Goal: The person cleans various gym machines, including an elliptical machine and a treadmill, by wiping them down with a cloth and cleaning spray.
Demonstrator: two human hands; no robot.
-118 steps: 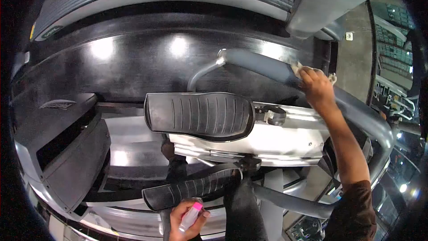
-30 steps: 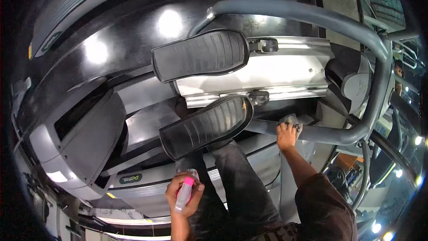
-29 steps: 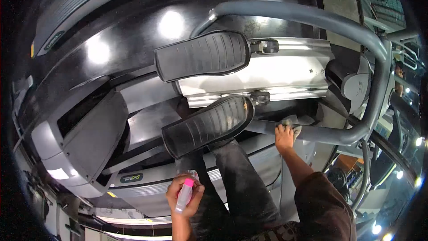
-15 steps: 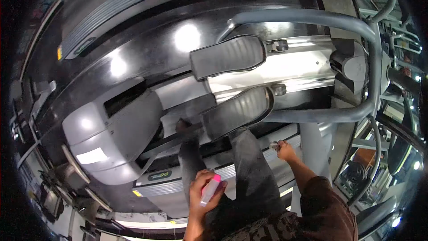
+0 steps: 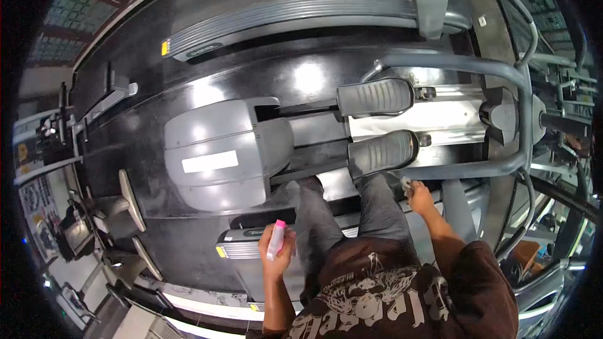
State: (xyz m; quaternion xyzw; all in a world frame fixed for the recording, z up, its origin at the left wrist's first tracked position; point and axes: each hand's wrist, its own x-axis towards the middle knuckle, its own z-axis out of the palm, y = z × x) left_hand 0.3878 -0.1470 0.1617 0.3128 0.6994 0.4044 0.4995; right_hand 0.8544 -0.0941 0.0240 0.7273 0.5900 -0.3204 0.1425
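Note:
My left hand (image 5: 277,248), at the lower centre, is closed around a clear bottle (image 5: 275,243) with a pink top. Further right, my right hand (image 5: 418,195) pinches a small pale cloth-like item (image 5: 407,185), near the lower grey rail of an elliptical machine. That machine lies across the middle, with a near ribbed pedal (image 5: 383,152), a far ribbed pedal (image 5: 377,96), a silver track (image 5: 443,116) and a rounded grey housing (image 5: 210,154) bearing a white label.
A curved grey frame rail (image 5: 465,169) runs beside my right hand. Beyond the machine lies a treadmill (image 5: 295,12), and another treadmill's end (image 5: 242,243) is by my left hand. Other gym equipment stands at left (image 5: 113,97) and right.
The view has shifted, so the machine sits further right and more of its housing shows. My left hand still holds the bottle, now more upright, and my right hand is nearer the lower rail.

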